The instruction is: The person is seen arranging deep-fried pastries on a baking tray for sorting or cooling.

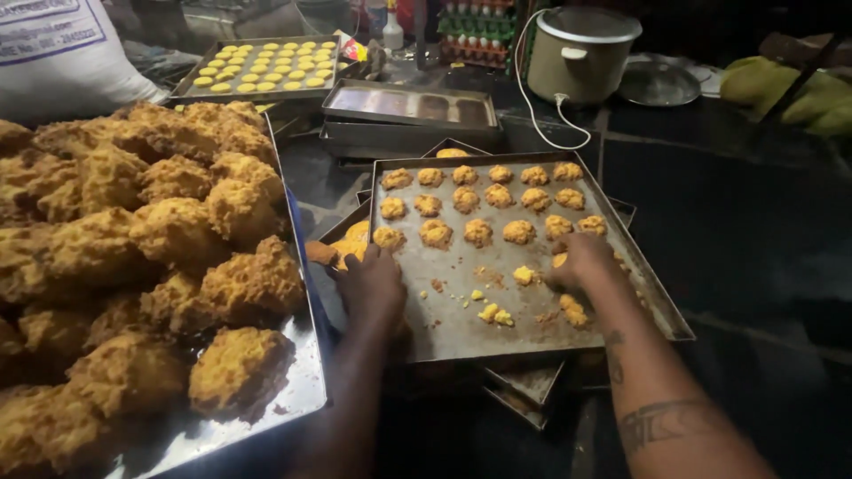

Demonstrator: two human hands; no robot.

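Observation:
A metal baking tray lies on a stack of trays in front of me. It carries several golden-brown cookies in rows at its far half, plus crumbs and broken pieces nearer me. My left hand rests on the tray's left edge, close to a cookie at the row's left end. Fingers curled, my right hand lies on the tray's right side over a cookie, with another cookie just below the wrist.
A large tray heaped with baked cookies fills the left. Behind stand empty stacked trays, a tray of pale yellow dough discs, a white sack, a rice cooker with cord, egg cartons.

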